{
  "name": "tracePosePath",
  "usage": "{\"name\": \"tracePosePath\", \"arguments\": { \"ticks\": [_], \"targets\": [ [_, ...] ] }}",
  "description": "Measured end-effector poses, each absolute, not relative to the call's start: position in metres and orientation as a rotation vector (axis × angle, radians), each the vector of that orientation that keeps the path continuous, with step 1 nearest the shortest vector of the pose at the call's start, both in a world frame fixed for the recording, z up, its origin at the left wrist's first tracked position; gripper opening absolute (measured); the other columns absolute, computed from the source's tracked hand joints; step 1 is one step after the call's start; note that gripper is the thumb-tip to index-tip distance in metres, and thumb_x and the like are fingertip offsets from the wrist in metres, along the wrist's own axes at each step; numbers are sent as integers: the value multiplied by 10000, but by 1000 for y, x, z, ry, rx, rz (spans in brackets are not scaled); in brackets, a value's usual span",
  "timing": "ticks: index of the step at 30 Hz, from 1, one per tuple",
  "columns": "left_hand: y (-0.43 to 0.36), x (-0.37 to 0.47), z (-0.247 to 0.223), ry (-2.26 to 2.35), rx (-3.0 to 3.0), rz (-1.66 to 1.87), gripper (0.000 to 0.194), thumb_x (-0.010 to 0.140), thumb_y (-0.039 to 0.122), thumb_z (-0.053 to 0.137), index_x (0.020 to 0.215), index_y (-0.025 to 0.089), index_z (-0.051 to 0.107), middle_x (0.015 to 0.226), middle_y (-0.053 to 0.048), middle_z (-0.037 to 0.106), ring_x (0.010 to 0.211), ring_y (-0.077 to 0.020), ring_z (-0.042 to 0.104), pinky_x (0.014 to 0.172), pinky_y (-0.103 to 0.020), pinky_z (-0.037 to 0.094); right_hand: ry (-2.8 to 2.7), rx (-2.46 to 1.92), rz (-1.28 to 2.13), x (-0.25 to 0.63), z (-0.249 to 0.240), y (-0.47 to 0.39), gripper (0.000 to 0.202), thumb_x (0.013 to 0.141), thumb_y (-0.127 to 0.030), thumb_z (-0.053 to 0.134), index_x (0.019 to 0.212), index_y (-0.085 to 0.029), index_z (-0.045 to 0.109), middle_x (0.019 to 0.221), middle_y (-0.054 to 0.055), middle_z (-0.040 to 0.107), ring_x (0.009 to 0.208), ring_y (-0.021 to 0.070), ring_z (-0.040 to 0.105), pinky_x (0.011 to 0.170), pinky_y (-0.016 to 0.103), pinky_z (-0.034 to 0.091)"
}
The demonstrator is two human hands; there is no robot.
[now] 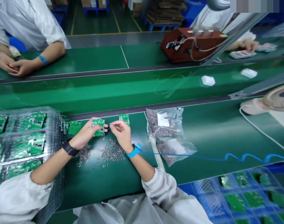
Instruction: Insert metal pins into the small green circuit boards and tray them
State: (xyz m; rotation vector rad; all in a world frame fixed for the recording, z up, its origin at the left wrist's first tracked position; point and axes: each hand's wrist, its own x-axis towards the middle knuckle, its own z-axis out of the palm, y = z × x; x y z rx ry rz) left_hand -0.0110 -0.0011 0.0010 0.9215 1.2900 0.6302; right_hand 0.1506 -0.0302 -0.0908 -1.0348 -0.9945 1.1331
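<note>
My left hand [87, 133], with a black band on its wrist, grips a small green circuit board [99, 127] above the green bench. Just right of that board, my right hand [121, 133] has its thumb and fingertips pinched together; whatever is between them is too small to make out. A blue strap circles my right wrist. Below my hands lie two loose heaps of small metal parts, one [112, 151] to the right and one [84, 154] by my left wrist. Another green board [124, 119] rests behind my right hand, and one more [74, 127] behind my left forearm.
Clear trays of boards [48, 137] stand at left. Two plastic bags of small parts [165, 123] [174, 151] lie right of my hands. A blue coiled cord [209, 158] runs rightward. More boards sit in a tray [216, 203] at lower right. Co-workers' hands show across the conveyor [97, 91].
</note>
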Motion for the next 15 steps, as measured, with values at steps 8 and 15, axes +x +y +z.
{"name": "tracePosePath", "arguments": {
  "ticks": [8,15],
  "targets": [
    [-11,-6,-10,1207,1292,520,415,854,335,663,1248,201,662,1318,-94,705,1251,-279,628,1141,-465,423,-893,-1008,1178,144,-90,-33,132,838,-306,739,904,-239,646,810,-10,665,661,160,656,642,312,567],
    [-13,-7,-18,1150,1517,450,482,902,390,634,1347,204,643,1447,-114,641,1346,-317,581,1187,-521,387,-933,-1091,1078,144,-86,-33,102,799,-250,682,857,-229,600,784,-23,616,707,154,609,693,299,534]
  ]
}}
